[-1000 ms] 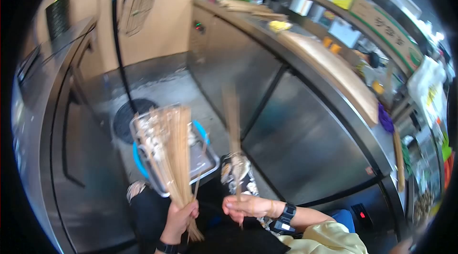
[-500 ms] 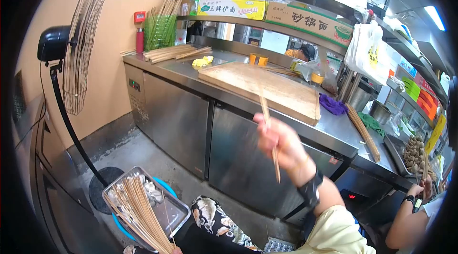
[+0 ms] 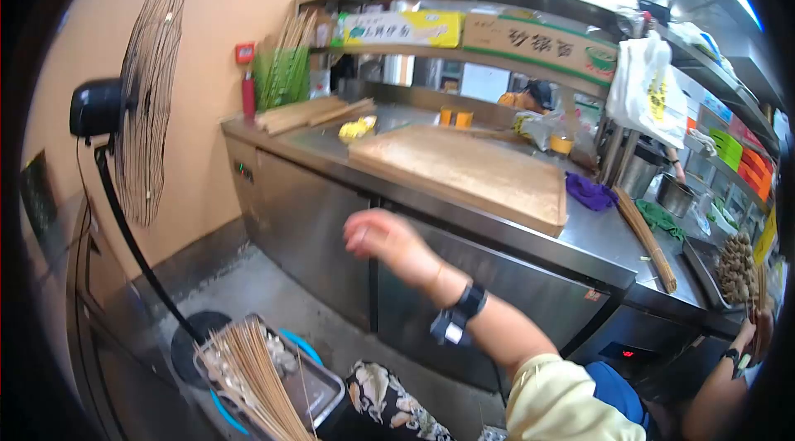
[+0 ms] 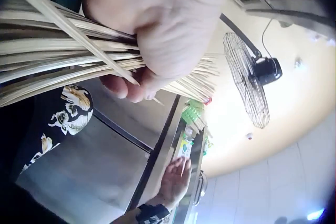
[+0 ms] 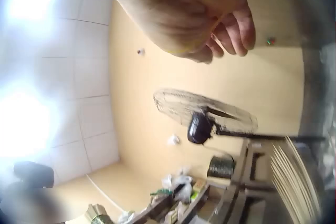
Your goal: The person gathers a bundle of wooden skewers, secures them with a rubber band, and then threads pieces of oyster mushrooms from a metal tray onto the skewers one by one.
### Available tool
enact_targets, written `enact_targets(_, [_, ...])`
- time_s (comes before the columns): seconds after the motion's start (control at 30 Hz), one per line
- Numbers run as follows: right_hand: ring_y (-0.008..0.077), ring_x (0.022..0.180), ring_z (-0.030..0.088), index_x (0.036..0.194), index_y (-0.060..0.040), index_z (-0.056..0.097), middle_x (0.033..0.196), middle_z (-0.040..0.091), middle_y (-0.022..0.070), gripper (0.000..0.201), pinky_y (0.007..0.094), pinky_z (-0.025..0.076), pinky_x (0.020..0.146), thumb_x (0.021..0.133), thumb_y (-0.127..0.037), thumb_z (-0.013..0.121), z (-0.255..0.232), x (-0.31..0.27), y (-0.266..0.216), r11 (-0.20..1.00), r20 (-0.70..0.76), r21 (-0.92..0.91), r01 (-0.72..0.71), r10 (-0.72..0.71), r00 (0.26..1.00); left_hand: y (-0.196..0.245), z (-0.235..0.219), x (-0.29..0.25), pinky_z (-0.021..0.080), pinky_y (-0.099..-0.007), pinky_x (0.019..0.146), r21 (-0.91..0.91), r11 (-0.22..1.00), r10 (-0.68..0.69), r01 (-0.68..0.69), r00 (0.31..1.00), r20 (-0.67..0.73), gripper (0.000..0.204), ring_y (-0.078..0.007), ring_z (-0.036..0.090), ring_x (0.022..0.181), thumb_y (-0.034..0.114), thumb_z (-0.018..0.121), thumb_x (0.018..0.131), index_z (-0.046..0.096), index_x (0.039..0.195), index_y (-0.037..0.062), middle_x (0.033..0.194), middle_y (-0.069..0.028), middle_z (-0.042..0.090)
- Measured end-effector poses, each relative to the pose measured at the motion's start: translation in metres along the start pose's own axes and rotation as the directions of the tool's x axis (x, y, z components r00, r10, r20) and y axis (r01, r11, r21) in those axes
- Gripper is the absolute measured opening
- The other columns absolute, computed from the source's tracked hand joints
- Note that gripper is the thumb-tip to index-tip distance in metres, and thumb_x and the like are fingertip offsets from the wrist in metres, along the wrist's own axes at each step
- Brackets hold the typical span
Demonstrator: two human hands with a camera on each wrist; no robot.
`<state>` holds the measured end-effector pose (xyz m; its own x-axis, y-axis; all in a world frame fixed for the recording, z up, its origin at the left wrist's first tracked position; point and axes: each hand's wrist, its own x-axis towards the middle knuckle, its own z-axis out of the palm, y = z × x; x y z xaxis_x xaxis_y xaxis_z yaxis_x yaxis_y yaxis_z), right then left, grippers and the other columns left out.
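My left hand [image 4: 163,24] grips a thick bundle of thin bamboo skewers [image 4: 50,50], its fingers curled round them. One skewer crosses the others at an angle. In the head view that hand is hidden below the lower edge, while the bundle's far ends lie over a metal tray [image 3: 333,395] with whitish pieces of food [image 3: 281,356]. My right hand [image 3: 387,240] is raised in front of the steel cabinets with nothing in it. Its fingers bend loosely, as the right wrist view also shows, and a yellow band circles the wrist.
A standing fan [image 3: 99,107] is at the left. On the steel counter lie a wooden board [image 3: 464,168], a purple cloth [image 3: 590,191], loose skewers [image 3: 302,115] and a long skewer bundle [image 3: 646,242]. A green basket [image 3: 281,72] holds upright skewers. Another person's arm [image 3: 716,391] shows at far right.
The few skewers in my right hand are gone from it, and the hand has moved left. The head view has swung up from the tray toward the counter. My left hand keeps its bundle.
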<state>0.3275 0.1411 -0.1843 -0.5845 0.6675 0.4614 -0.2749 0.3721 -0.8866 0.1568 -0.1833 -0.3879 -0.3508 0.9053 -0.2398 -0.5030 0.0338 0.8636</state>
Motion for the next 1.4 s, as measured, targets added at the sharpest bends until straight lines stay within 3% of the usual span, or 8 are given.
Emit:
enact_targets(0.07, [0.0072, 0.091, 0.053, 0.108, -0.0023, 0.057, 0.097, 0.059, 0.0011, 0.021, 0.0235, 0.045, 0.083, 0.091, -0.015, 0.057, 0.051, -0.045, 0.040, 0.977, 0.215, -0.143, -0.160, 0.188, 0.958, -0.012, -0.022, 0.008, 0.045, -0.0264, 0.059, -0.002, 1.000, -0.003, 0.003, 0.998, 0.068, 0.012, -0.0168, 0.056, 0.071, 0.008, 0.053, 0.091, 0.056, 0.101, 0.0015, 0.081, -0.0060, 0.059])
enact_targets(0.13, [0.0075, 0.096, 0.052, 0.111, -0.0015, 0.056, 0.101, 0.059, 0.0018, 0.024, 0.0232, 0.044, 0.086, 0.091, -0.014, 0.056, 0.094, -0.086, 0.078, 0.929, 0.366, -0.005, -0.371, 0.347, 0.864, -0.045, -0.038, -0.005, 0.042, -0.0258, 0.043, -0.027, 0.980, 0.198, -0.199, 0.980, -0.026, 0.019, -0.0132, 0.048, 0.048, 0.004, 0.059, 0.081, 0.048, 0.096, 0.0008, 0.062, -0.0054, 0.049])
enact_targets(0.17, [0.0077, 0.097, 0.052, 0.113, -0.0011, 0.055, 0.102, 0.059, 0.0023, 0.025, 0.0234, 0.044, 0.086, 0.092, -0.014, 0.056, 0.113, -0.104, 0.093, 0.877, 0.429, 0.049, -0.478, 0.414, 0.803, -0.007, -0.012, 0.021, 0.042, -0.0253, 0.044, 0.033, 0.994, 0.101, -0.100, 0.994, -0.036, 0.017, -0.0133, 0.049, 0.049, 0.005, 0.060, 0.080, 0.050, 0.094, 0.0012, 0.063, -0.0048, 0.050])
enact_targets(0.37, [0.0112, 0.087, 0.060, 0.116, 0.0014, 0.050, 0.096, 0.061, 0.0067, 0.026, 0.0238, 0.048, 0.080, 0.092, -0.008, 0.054, 0.181, -0.151, 0.106, 0.781, 0.627, 0.136, -0.609, 0.409, 0.663, 0.011, -0.009, 0.019, 0.047, -0.0244, 0.056, -0.073, 0.973, 0.219, -0.217, 0.975, 0.020, 0.031, -0.0117, 0.055, 0.061, 0.011, 0.062, 0.086, 0.052, 0.113, -0.0003, 0.076, -0.0036, 0.057])
enact_targets(0.5, [0.0111, 0.077, 0.061, 0.111, 0.0023, 0.049, 0.089, 0.061, 0.0064, 0.022, 0.0227, 0.049, 0.073, 0.091, -0.005, 0.054, 0.190, -0.151, 0.092, 0.801, 0.540, 0.179, -0.572, 0.406, 0.737, 0.002, -0.014, 0.018, 0.047, -0.0227, 0.058, -0.151, 0.950, 0.279, -0.272, 0.960, 0.024, 0.030, -0.0103, 0.055, 0.065, 0.012, 0.062, 0.087, 0.054, 0.114, 0.0007, 0.080, -0.0025, 0.057])
enact_targets(0.83, [0.0057, 0.059, 0.054, 0.095, -0.0022, 0.060, 0.076, 0.061, 0.0014, 0.013, 0.0186, 0.044, 0.054, 0.090, -0.014, 0.059, 0.204, -0.150, 0.113, 0.742, 0.372, 0.130, -0.658, 0.579, 0.726, -0.005, -0.018, 0.004, 0.048, -0.0232, 0.059, -0.214, 0.962, 0.187, -0.166, 0.979, 0.081, 0.021, -0.0104, 0.056, 0.066, 0.010, 0.059, 0.089, 0.055, 0.107, 0.0016, 0.083, -0.0038, 0.057])
enact_targets(1.1, [0.0053, 0.058, 0.053, 0.099, -0.0017, 0.059, 0.077, 0.060, 0.0015, 0.017, 0.0185, 0.044, 0.053, 0.093, -0.017, 0.053, 0.172, -0.120, 0.098, 0.832, 0.073, 0.276, -0.482, 0.481, 0.873, -0.018, -0.027, -0.001, 0.051, -0.0261, 0.062, -0.258, 0.959, 0.142, -0.116, 0.986, 0.084, 0.014, -0.0114, 0.058, 0.067, 0.011, 0.057, 0.090, 0.053, 0.100, 0.0013, 0.081, -0.0060, 0.058])
enact_targets(1.4, [0.0060, 0.058, 0.056, 0.098, -0.0012, 0.059, 0.076, 0.061, 0.0024, 0.013, 0.0185, 0.047, 0.052, 0.089, -0.011, 0.059, 0.190, -0.139, 0.091, 0.796, 0.313, 0.152, -0.586, 0.523, 0.793, -0.022, -0.028, 0.003, 0.053, -0.0299, 0.069, -0.183, 0.974, 0.155, -0.136, 0.983, 0.094, 0.020, -0.0153, 0.061, 0.075, 0.013, 0.056, 0.090, 0.049, 0.107, 0.0031, 0.085, -0.0065, 0.059])
